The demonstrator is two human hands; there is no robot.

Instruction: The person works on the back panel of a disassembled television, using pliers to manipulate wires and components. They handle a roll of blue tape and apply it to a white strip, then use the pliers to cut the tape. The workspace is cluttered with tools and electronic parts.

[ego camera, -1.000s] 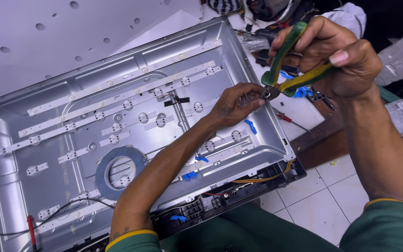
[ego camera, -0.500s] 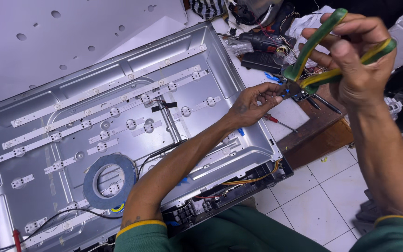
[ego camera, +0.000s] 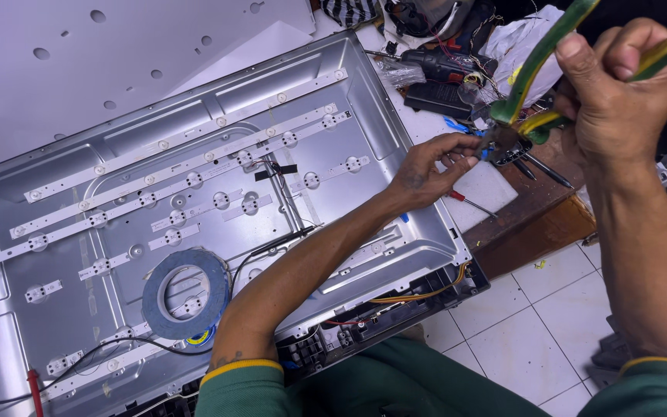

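My right hand (ego camera: 619, 93) grips a pair of pliers (ego camera: 538, 93) by their green and yellow handles, up at the right. The plier jaws close on a small part near my left fingertips. My left hand (ego camera: 430, 170) reaches over the right edge of an open metal TV back panel (ego camera: 395, 116) and pinches that small part at the jaws. White LED strips (ego camera: 187, 166) with round lenses run across the panel. A blue roll of tape (ego camera: 185, 293) lies on the panel near my left forearm.
A red-handled screwdriver (ego camera: 468, 202) lies by the panel's right edge. Tools, a black device (ego camera: 445, 66) and tangled wires clutter a wooden surface (ego camera: 534, 208) at the upper right. A white perforated sheet (ego camera: 79, 62) lies behind the panel. White floor tiles (ego camera: 534, 324) show at the lower right.
The view has shifted, so the panel and hands sit further right and higher. My right hand has raised the pliers; my left hand stays at the jaws.
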